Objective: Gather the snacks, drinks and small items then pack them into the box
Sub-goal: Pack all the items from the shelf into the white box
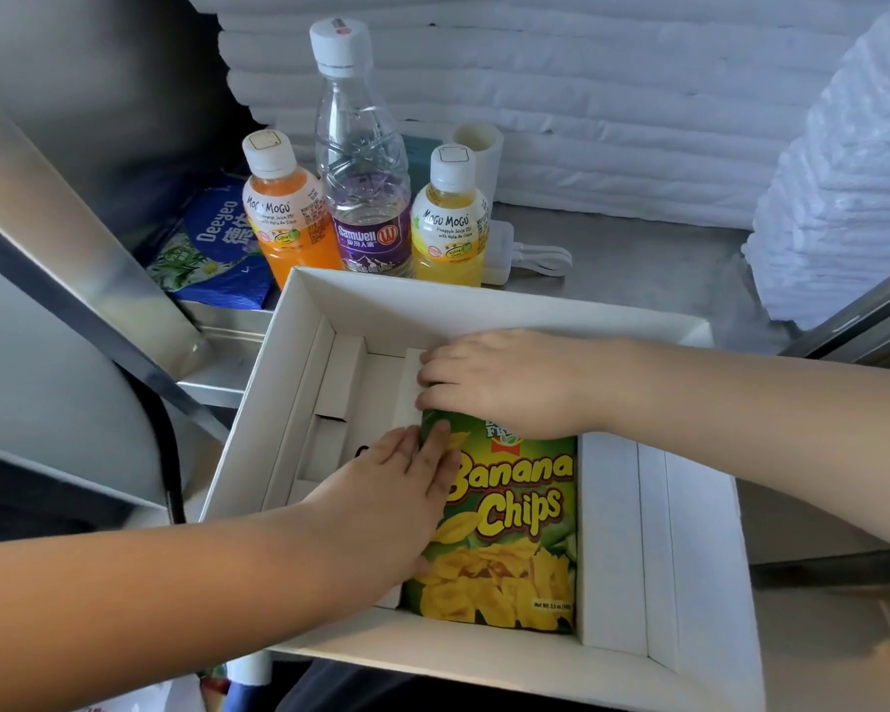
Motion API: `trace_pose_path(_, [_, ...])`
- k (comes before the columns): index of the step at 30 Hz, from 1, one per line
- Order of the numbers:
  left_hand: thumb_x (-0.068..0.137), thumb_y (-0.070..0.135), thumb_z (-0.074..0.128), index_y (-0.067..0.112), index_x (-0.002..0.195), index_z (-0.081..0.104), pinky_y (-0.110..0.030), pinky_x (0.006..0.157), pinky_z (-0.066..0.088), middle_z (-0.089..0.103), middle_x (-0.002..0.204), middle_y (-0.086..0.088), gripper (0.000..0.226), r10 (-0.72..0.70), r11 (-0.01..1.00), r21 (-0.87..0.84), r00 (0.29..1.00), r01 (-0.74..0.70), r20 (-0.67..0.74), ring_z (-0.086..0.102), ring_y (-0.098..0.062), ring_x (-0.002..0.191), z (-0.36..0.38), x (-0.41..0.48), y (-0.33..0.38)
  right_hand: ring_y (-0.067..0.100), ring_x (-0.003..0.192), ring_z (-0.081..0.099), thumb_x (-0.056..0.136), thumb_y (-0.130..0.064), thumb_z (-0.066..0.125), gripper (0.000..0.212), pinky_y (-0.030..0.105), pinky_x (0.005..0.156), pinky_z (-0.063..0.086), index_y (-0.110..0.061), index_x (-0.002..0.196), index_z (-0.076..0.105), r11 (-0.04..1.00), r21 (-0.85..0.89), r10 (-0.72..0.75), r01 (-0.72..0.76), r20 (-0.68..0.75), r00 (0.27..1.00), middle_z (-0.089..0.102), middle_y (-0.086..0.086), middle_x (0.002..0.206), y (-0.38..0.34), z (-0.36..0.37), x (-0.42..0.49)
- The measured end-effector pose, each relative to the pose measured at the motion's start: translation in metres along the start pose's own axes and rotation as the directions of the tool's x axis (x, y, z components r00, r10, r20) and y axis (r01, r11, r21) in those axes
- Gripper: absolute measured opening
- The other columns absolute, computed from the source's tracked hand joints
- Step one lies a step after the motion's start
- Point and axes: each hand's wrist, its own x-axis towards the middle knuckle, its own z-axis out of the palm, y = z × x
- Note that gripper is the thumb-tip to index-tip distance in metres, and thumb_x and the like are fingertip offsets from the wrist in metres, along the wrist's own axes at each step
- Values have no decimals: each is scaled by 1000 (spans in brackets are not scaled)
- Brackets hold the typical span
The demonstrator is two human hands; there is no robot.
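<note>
1. The white cardboard box (299, 382) sits open at the near edge of the metal table (638, 259). It is rectangular, with smooth matte walls and folded cardboard inserts along its left and right sides.
2. One banana chips bag (515, 531) lies flat, face up, on the box floor between those inserts. It is glossy green and yellow, and nothing else shows inside the box.
3. The left hand (396, 485) lies on the bag's left edge with its fingers straight and flat, pressing down.
4. The right hand (504, 382) covers the bag's far end. Its fingers curl down over the top corner and grip it.
5. Three plastic bottles stand upright in a row just behind the box, all with white caps: an orange juice bottle (283, 223), a taller clear water bottle (366, 197) with a purple label, and a yellow juice bottle (448, 233).
6. One crinkled blue packet (217, 238) lies left of the orange juice bottle.
7. One white charger (504, 249) with a looped cable lies right of the yellow bottle, and a white cylinder (479, 146) stands behind it.
8. A stack of white folded material (843, 197) with ridged edges rises at the right.
</note>
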Motion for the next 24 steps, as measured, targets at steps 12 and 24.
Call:
trace_pose_path(12, [98, 51, 17, 4, 141, -23, -35, 103, -22, -32, 145, -18, 75, 86, 996, -9, 996, -86, -28, -22, -29, 141, 14, -7, -6, 24, 147, -2, 95, -12, 35, 65, 36, 118, 11, -18, 152, 4, 999, 5, 48, -49, 136, 990, -3, 11, 159, 0, 20, -12])
trace_pose_path(24, [98, 53, 21, 3, 148, -2, -47, 112, -10, -6, 154, -25, 74, 201, 968, 149, 979, -203, 28, -1, -35, 144, 5, 1, -4, 28, 146, 0, 100, -26, 36, 67, 43, 117, 19, -23, 151, -8, 990, 29, 124, -140, 323, 938, -9, 11, 159, -9, 34, -19])
